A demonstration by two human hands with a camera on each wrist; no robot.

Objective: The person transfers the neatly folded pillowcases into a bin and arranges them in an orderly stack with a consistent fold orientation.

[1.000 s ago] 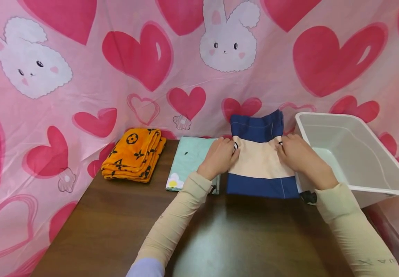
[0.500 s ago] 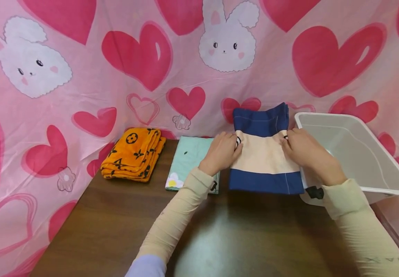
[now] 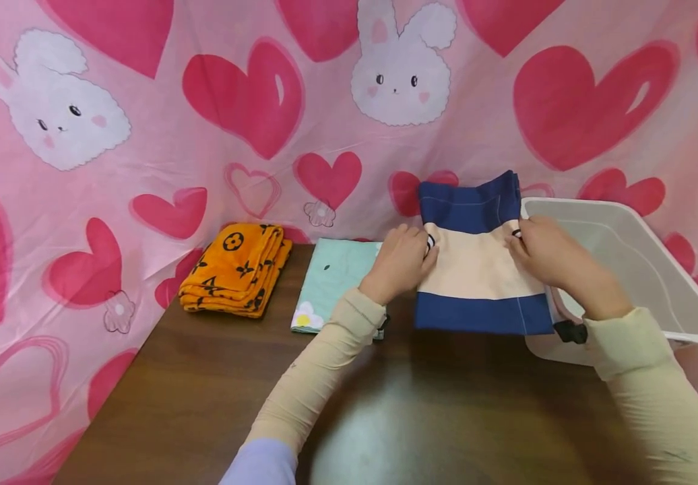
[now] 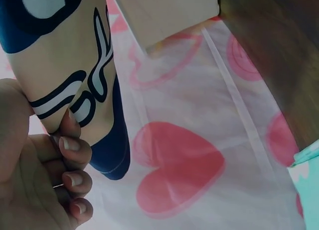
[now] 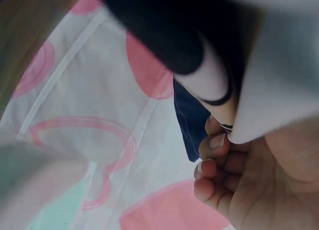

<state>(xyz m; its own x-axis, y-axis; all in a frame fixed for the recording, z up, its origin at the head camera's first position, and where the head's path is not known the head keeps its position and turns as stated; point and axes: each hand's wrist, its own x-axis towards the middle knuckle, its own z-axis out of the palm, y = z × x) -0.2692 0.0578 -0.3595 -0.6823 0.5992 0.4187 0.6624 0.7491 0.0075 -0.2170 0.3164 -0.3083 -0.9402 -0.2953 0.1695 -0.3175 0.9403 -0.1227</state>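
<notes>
A folded cloth point(image 3: 476, 269) with navy bands and a cream middle band is held up off the brown table point(image 3: 203, 404), tilted toward the backdrop. My left hand point(image 3: 399, 264) grips its left edge and my right hand point(image 3: 540, 252) grips its right edge. In the left wrist view the left hand's fingers point(image 4: 70, 163) curl round the cloth point(image 4: 65, 65), which carries a navy and white print. The right wrist view shows the right hand's fingertips point(image 5: 212, 158) pinching the cloth's edge point(image 5: 219, 98).
A white plastic tub point(image 3: 634, 269) stands at the right, partly under the cloth. A folded mint cloth point(image 3: 333, 279) with a flower lies left of my left hand. A folded orange towel point(image 3: 236, 269) sits further left. A pink hearts-and-bunnies backdrop point(image 3: 203, 101) hangs behind.
Both hands have lifted the navy and cream cloth up and to the right, closer to the white tub. The other cloths have not moved.
</notes>
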